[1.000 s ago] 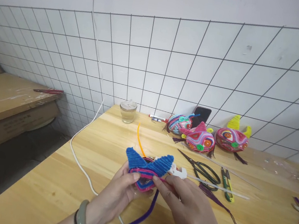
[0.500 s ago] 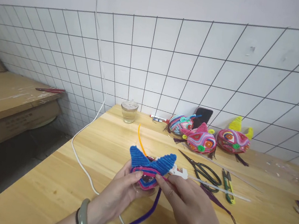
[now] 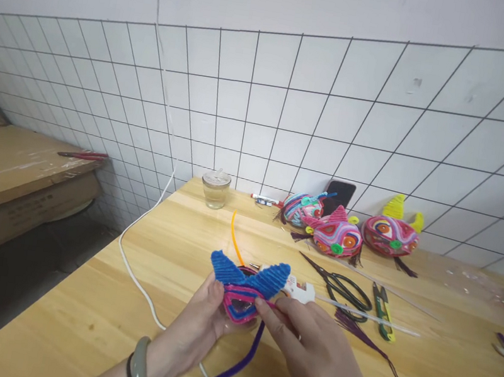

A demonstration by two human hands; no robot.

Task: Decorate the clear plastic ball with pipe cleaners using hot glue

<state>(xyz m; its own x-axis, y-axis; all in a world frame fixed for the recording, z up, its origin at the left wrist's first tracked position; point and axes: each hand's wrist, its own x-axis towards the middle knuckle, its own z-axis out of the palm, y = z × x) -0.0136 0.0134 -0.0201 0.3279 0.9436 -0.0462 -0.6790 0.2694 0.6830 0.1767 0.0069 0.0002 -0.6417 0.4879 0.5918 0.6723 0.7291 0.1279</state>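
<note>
Above the wooden table's (image 3: 120, 295) near edge, the left hand (image 3: 199, 327) cups and grips a blue-eared pipe-cleaner figure (image 3: 246, 286), steadying it while the right hand (image 3: 307, 350) pinches a purple pipe cleaner (image 3: 230, 370) against its underside.

Bare forearms, grey-green bangle (image 3: 138, 367) on left wrist

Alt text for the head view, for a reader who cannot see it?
Both hands, left hand and right hand, hold a pink pipe-cleaner figure with blue ears above a wooden table. A purple pipe cleaner trails from it; scissors lie behind.
</note>
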